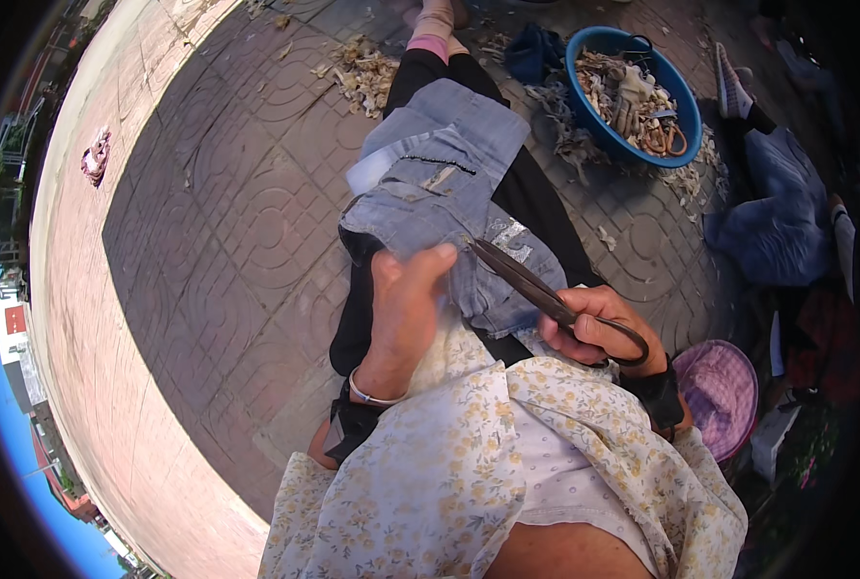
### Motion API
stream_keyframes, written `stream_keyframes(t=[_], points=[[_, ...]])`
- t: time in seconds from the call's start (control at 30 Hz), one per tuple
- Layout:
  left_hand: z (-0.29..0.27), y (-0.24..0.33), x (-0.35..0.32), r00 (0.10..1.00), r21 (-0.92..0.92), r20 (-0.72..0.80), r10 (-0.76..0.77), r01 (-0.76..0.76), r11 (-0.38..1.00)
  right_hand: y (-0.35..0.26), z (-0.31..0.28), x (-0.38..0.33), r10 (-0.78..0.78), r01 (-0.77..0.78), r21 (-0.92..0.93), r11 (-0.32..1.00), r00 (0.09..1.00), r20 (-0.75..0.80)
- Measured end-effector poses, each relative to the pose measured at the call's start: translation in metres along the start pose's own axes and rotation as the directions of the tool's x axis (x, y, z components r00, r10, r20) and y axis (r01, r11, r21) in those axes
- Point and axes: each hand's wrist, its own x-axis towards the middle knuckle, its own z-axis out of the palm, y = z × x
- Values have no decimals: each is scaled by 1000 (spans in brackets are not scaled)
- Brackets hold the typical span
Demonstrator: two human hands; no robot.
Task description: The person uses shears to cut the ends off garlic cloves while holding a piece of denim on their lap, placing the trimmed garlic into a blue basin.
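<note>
I hold a pair of long, dark metal scissors [522,276] in my right hand [602,323], fingers curled round the looped handles. Their long axis slants across my lap, the narrow point aiming far and left, the rounded handles near and right; the blades look closed together. The tip lies at the faded blue denim garment [416,207] spread over my thighs, just right of my left thumb.

My left hand [406,299] is at the near edge of that denim, thumb extended to the right toward the tip. It is blurred and its fingers are hidden, so I cannot tell how firmly it grips.

The denim lies in soft, uneven folds — a dark, bumpy trim line [438,162] crosses its far part, and a glittering silver patch [515,236] shows to the right. Beneath it are my smooth black trousers [543,200]; nearer, my thin cream blouse [430,463] with yellow flowers bunches loosely.

Far right stands a round blue plastic basin [577,101], full of crumpled, pale, shredded-looking scraps [633,101]. A similar ragged pile [367,75] lies far off, left of my shins, on paving [247,232] patterned with curved grooves.
</note>
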Motion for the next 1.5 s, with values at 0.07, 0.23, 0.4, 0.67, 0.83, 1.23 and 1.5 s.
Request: stream_keyframes(t=[0.07,0.23,0.4,0.67,0.83,1.23,1.5], points=[[0,-1,-1,1000,23,-8,4,-4,1000,0,-1,-1,1,-1,-6,1000,1000,11],[4,5,-3,1000,81,14,28,-29,996,1,0,1,6,-5,-26,1000,1000,5],[-3,2,-2,999,150,31,32,-36,988,2,2,1,7,-7,4,1000,1000,2],[9,5,-4,999,-59,-36,40,-42,997,3,2,1,16,-16,15,1000,1000,-4],[0,-1,-2,999,13,13,37,-37,999,4,2,3,3,-3,24,1000,1000,-4],[6,-12,-3,994,57,102,-24,18,998,11,12,16,-132,136,100,986,990,-46],[1,12,-2,993,115,77,87,-95,989,-8,0,24,-281,302,133,944,947,-153]])
